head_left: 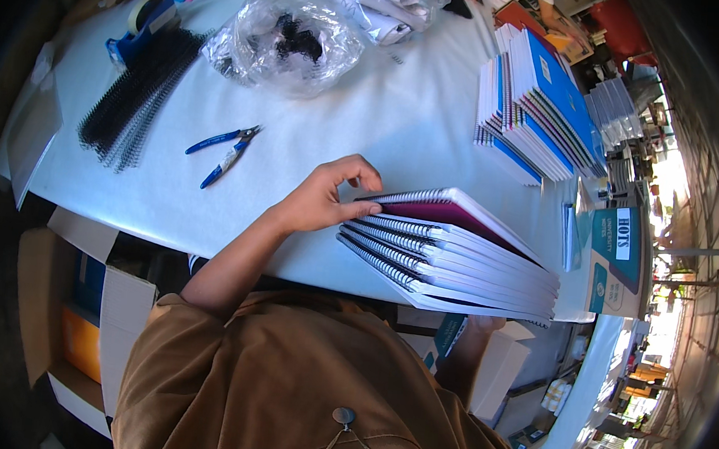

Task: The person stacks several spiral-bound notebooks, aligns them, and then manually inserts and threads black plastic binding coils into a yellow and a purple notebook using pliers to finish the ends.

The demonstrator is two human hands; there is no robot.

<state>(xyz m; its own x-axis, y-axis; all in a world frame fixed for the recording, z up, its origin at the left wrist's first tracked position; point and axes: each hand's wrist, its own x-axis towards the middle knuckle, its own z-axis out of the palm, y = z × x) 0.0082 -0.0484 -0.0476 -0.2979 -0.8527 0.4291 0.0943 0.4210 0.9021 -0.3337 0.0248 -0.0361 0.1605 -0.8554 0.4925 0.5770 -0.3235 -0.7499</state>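
Observation:
A stack of white-paged spiral notebooks point(490, 271) rests at the front edge of the table, its coils facing left. The top notebook point(453, 199) is tilted up, and a purple cover shows beneath its pages. At the coil side, my left hand point(328, 196) has its thumb against the purple cover and its curled fingers above the corner of that top notebook. My right hand point(486, 323) supports the stack from below at its near right side; most of its fingers are hidden. Blue-handled cutters point(230, 150) lie spread on the table to the left.
Black binding coils point(139, 101) lie at the left, beside a tape dispenser point(144, 30). A clear plastic bag point(284, 48) with black coils sits farther back. Blue-covered notebooks point(543, 104) are piled at the right, near a teal box point(620, 259). Below left is an opened carton point(78, 313).

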